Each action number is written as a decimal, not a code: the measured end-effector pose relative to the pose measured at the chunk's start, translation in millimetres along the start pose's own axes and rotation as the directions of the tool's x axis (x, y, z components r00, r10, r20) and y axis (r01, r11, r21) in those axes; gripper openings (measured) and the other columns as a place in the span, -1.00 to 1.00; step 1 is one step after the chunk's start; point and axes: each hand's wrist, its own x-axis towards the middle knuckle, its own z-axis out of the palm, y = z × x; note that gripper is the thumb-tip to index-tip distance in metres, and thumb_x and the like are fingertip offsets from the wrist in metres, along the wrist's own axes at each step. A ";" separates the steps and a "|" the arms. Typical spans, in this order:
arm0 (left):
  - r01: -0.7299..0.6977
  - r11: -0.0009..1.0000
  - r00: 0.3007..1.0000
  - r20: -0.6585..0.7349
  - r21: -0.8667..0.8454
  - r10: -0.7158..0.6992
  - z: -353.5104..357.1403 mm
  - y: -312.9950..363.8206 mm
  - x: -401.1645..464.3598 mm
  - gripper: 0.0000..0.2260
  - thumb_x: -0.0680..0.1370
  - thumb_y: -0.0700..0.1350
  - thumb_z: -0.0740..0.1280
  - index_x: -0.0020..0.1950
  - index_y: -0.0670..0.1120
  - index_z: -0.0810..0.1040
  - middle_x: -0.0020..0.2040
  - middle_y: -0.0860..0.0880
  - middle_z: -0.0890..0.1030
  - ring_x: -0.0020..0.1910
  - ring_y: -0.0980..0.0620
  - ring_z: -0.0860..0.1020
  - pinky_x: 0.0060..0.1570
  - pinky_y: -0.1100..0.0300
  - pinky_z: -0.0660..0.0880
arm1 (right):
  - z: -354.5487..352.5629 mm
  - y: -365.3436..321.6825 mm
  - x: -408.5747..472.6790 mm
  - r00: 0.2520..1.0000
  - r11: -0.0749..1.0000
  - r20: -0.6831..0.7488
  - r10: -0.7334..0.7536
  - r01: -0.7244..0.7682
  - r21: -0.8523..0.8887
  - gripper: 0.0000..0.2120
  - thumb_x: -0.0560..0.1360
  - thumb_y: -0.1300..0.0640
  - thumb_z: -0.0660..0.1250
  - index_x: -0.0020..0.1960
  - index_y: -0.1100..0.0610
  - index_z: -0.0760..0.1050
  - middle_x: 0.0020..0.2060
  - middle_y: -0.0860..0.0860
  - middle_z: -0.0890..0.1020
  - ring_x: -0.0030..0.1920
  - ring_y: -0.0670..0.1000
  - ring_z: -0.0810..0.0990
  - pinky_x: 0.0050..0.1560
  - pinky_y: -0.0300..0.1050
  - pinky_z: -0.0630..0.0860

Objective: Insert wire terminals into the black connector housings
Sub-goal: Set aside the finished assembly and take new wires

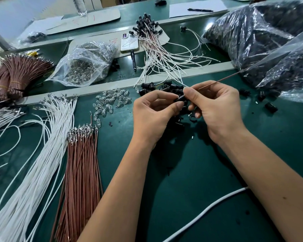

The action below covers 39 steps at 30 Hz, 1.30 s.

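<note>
Green work table (191, 180) under both forearms, spread with wire and parts. Beyond and to the right of the right hand, 2 bulging clear plastic bags (262, 37) packed with black parts. Left of the left hand, a long sheaf of white wires (42, 154) with metal terminals at the far end, and just beside it, nearer the left forearm, a sheaf of brown wires (82, 168), terminals likewise at the far end. Farther left, bound bundles of brown wire (16, 74). Beyond the left hand, a clear bag of small glass bulbs (84, 63), with loose bulbs (110, 102) scattered between bag and hand. Directly beyond both hands, a tangle of finished white leads (163, 56) tipped with black housings, a phone (129, 43) lying past them. Near the right forearm, a thick white cable (208, 212) crossing the table.

Left hand (152, 117) curled, thumb and fingers pinching a black connector housing (180, 99). Right hand (215, 109) closed in a pinch on a single brown wire (220, 80), its near end meeting the housing, its length slanting up and away to the right. Under and just beyond the 2 hands, a heap of loose black housings (166, 88); a few more (270, 106) strewn to the right of the right hand.
</note>
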 end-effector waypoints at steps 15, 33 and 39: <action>0.001 0.999 1.000 -0.002 -0.034 -0.001 0.3 2.1 -0.3 -0.82 0.38 -0.33 0.58 -0.20 -0.10 0.65 -0.25 -0.14 0.71 -0.28 0.02 0.65 -0.19 0.18 0.59 | -7.6 -6.0 5.1 0.980 0.993 0.162 0.119 -0.116 -0.031 -0.76 0.61 0.03 0.41 -0.11 0.14 0.74 -0.29 0.11 0.57 -0.40 -0.03 0.34 -0.53 -0.27 0.29; -0.025 0.996 0.999 0.033 -0.081 0.027 5.8 9.6 -4.4 -0.80 0.45 -0.40 0.50 -0.24 -0.25 0.50 -0.29 -0.07 0.68 -0.32 0.07 0.64 -0.24 0.23 0.56 | -1.0 -9.2 -2.5 0.920 0.971 0.392 0.022 0.075 -0.228 -0.70 0.65 0.00 0.29 0.16 0.15 0.70 -0.25 -0.25 0.64 -0.25 -0.27 0.57 -0.33 -0.44 0.44; 0.076 0.883 0.983 -0.112 -0.464 -0.144 2.0 20.3 -1.6 -0.77 0.31 -0.26 0.52 -0.14 -0.14 0.53 -0.15 -0.19 0.68 -0.25 -0.04 0.66 -0.15 0.15 0.62 | -2.5 -3.5 -5.6 0.931 0.884 0.353 -0.094 0.241 -0.401 -0.93 0.54 0.06 0.53 -0.01 0.04 0.74 -0.33 -0.17 0.70 -0.44 -0.23 0.54 -0.37 -0.42 0.41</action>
